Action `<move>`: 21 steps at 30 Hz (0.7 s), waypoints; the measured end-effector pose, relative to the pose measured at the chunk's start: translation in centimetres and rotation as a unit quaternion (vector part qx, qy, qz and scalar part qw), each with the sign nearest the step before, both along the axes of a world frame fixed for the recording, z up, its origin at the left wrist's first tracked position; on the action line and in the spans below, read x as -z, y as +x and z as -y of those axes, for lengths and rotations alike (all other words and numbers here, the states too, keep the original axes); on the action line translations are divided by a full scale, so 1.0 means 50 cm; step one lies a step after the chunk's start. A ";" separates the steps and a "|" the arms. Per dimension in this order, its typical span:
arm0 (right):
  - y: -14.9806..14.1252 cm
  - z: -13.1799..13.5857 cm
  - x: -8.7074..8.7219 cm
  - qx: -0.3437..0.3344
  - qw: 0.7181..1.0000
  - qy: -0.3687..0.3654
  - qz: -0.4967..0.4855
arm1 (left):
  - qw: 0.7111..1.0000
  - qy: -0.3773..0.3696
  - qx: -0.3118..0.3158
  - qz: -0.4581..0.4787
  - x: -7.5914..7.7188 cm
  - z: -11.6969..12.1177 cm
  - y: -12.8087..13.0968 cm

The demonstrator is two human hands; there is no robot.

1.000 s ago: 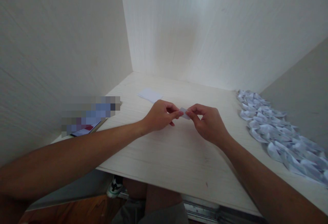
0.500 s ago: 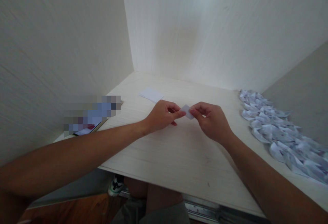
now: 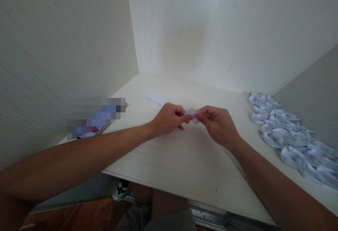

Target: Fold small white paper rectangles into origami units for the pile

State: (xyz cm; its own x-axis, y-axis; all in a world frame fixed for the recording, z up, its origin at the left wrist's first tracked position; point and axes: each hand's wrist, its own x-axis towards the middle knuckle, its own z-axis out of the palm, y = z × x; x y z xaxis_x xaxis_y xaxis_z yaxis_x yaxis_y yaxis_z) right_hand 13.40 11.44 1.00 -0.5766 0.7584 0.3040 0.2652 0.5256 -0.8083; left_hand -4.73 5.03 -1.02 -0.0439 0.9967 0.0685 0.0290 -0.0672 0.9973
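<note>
A small folded piece of white paper [image 3: 194, 119] is pinched between my two hands, above the middle of the table. My left hand [image 3: 171, 119] grips its left side between thumb and fingers, the lower fingers curled loosely beneath. On the right side, my right hand [image 3: 214, 121] squeezes the paper with thumb and forefinger. My fingertips cover part of the paper, so its full shape is hidden. Behind my left hand, flat sheets of white paper [image 3: 157, 97] lie on the table.
Many folded white paper pieces [image 3: 285, 130] lie in rows along the right side of the pale table [image 3: 169, 160]. At the left edge, by the wall, a flat device with a blurred-out screen [image 3: 97, 120] leans. Walls enclose the back and both sides.
My left thumb has slid slightly right over the paper, closer to my right fingers, and less of the paper shows. Both hands still hold it in nearly the same place.
</note>
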 end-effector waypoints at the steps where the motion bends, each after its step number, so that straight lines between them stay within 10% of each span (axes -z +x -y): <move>1: -0.001 0.001 0.000 -0.003 1.000 -0.007 -0.007 | 1.000 0.001 0.000 0.000 0.000 0.000 0.000; 21: -0.006 0.015 0.004 -0.007 0.989 -0.120 -0.087 | 0.999 -0.015 0.045 -0.006 0.006 0.007 0.011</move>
